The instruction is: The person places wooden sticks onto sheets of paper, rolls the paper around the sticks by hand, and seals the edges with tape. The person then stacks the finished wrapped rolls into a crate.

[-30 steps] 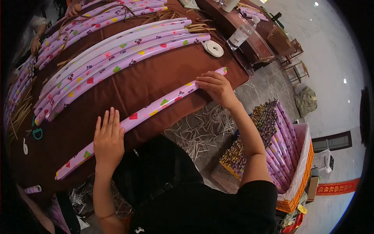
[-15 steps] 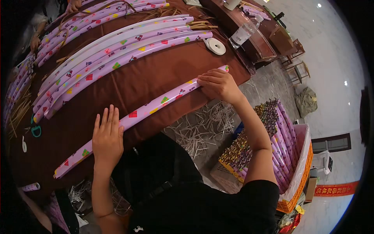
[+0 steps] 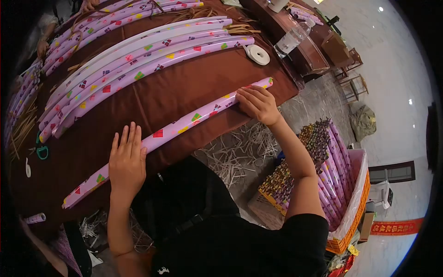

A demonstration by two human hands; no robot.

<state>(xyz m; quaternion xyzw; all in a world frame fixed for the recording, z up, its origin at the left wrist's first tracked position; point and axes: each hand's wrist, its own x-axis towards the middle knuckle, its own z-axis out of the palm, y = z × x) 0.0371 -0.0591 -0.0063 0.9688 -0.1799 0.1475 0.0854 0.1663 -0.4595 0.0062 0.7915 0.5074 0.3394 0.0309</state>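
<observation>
A lilac roll of wrapping paper (image 3: 177,124) printed with coloured gift shapes lies slantwise along the near side of the brown-covered table (image 3: 194,81). My left hand (image 3: 127,159) rests flat on its lower left part, fingers stretched out. Near the upper right end, my right hand (image 3: 258,104) curves its fingers over the roll; its thumb is hidden. Beyond it, several similar rolls (image 3: 147,64) lie side by side. A roll of white tape (image 3: 257,54) is close to their right ends.
Teal-handled scissors (image 3: 42,152) lie at the table's left. A plastic bottle (image 3: 293,38) stands at the back right. On the floor, an orange crate (image 3: 353,228) holds many finished rolls, beside paper shreds (image 3: 230,152). Another person's hand (image 3: 42,48) is at the far left.
My right hand has shifted slightly down and right, its fingers more curled over the roll. The roll has turned a little; my left hand has barely moved.
</observation>
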